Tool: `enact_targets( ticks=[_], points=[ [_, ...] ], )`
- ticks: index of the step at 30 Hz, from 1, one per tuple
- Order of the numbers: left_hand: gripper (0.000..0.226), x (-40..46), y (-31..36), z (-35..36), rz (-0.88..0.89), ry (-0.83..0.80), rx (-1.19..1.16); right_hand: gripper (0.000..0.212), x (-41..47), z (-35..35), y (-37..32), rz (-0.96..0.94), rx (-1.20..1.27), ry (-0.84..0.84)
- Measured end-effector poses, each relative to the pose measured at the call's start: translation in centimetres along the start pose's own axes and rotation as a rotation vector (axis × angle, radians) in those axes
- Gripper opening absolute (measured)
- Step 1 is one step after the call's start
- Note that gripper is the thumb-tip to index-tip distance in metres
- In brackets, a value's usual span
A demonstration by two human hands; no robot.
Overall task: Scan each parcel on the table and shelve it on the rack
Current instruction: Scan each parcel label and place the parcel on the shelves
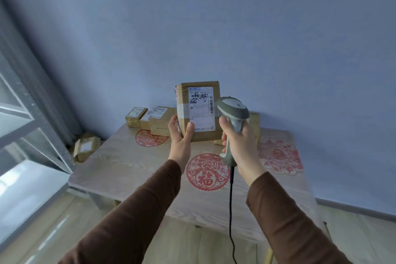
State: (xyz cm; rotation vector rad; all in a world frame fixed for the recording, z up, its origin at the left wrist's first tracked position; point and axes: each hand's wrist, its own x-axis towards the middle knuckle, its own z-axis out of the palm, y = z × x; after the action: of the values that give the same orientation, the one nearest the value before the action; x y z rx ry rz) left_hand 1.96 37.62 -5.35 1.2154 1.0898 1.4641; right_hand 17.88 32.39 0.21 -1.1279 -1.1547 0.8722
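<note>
My left hand holds a brown cardboard parcel upright above the table, its white shipping label with barcodes facing me. My right hand grips a grey handheld barcode scanner, its head beside the parcel's right edge and its black cable hanging down. Three smaller parcels sit together at the far left of the wooden table. Another parcel is partly hidden behind my right hand. The grey metal rack stands at the left.
Red paper-cut decorations lie flat on the tabletop. A cardboard box rests on the floor between the rack and the table. A blue wall stands close behind the table.
</note>
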Motion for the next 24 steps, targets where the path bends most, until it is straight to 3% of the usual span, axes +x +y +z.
enact_targets(
  ticks=[10,14,21,24],
  points=[
    [0.066,-2.9,4.0,-16.3,0.069,0.249,0.045,0.038,-3.0,14.3,-1.4,0.005,0.095,-0.163],
    [0.068,-6.3,7.8,-26.4,0.11,0.367,0.064,0.021,-6.9,24.0,-3.6,-0.022,0.202,-0.27],
    [0.08,-15.8,14.4,-47.2,0.123,0.522,0.039,0.021,-16.7,42.7,-6.0,0.034,0.265,-0.454],
    [0.073,-20.3,17.3,-55.9,0.103,0.629,0.038,0.022,-21.7,51.3,-7.4,0.09,0.298,-0.567]
  ],
)
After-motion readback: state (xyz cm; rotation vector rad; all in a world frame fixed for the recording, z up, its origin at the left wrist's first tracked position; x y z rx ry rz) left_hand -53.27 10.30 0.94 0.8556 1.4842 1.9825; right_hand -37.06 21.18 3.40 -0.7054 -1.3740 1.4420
